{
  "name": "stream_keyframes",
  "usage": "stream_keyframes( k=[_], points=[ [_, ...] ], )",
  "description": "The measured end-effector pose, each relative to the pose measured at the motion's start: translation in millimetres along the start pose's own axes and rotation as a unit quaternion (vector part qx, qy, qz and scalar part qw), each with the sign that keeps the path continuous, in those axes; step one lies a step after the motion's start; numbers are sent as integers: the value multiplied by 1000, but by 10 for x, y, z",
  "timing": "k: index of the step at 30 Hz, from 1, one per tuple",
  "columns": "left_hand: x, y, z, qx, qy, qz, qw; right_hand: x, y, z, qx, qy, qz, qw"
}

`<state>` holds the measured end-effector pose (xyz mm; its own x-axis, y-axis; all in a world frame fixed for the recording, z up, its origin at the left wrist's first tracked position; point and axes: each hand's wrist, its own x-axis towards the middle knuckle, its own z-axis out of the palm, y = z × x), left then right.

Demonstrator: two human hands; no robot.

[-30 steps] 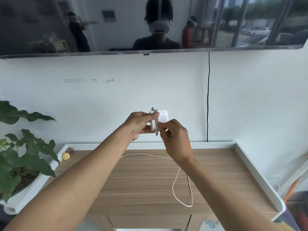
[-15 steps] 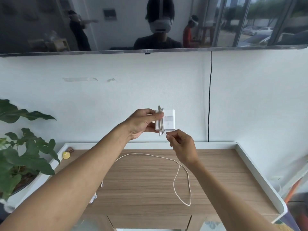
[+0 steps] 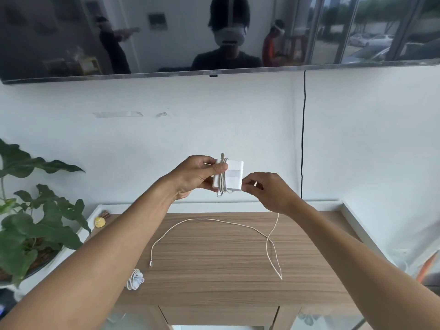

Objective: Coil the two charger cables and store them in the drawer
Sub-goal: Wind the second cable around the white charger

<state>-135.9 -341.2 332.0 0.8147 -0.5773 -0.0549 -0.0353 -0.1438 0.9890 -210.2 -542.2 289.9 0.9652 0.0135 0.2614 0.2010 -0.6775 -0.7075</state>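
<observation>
Our left hand grips a white charger brick above the wood counter, w/ cable turns wrapped round it; our right hand pinches the cable just beside the brick's lower rt corner; the rest trails down & loops across the counter; a 2nd cable, coiled, lies near the front-left edge.

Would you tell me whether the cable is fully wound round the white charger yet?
Only partly: a few turns wrap the charger, the rest of the cable trails across the table.
</observation>
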Motion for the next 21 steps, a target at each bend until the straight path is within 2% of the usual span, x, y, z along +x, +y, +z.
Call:
stream_keyframes(
  k=[4,10,12,14,17,21],
  points=[
    [-56,-10,64,-23,-49,-4,999,16,-84,56,-39,-22,16,999],
    [-76,-17,100,23,-29,-5,999,17,-81,93,10,-31,30,999],
    [-91,-47,118,41,-31,-12,999,62,-76,80,-8,-43,34,998],
    [-104,-92,125,58,-29,-17,998,125,-93,41,-37,-83,47,995],
    [-125,-151,112,49,-24,-30,998,210,-116,-78,-3,-174,120,977],
    [-156,-208,178,79,-49,-47,995,272,-100,-256,65,-309,214,924]
  ],
)
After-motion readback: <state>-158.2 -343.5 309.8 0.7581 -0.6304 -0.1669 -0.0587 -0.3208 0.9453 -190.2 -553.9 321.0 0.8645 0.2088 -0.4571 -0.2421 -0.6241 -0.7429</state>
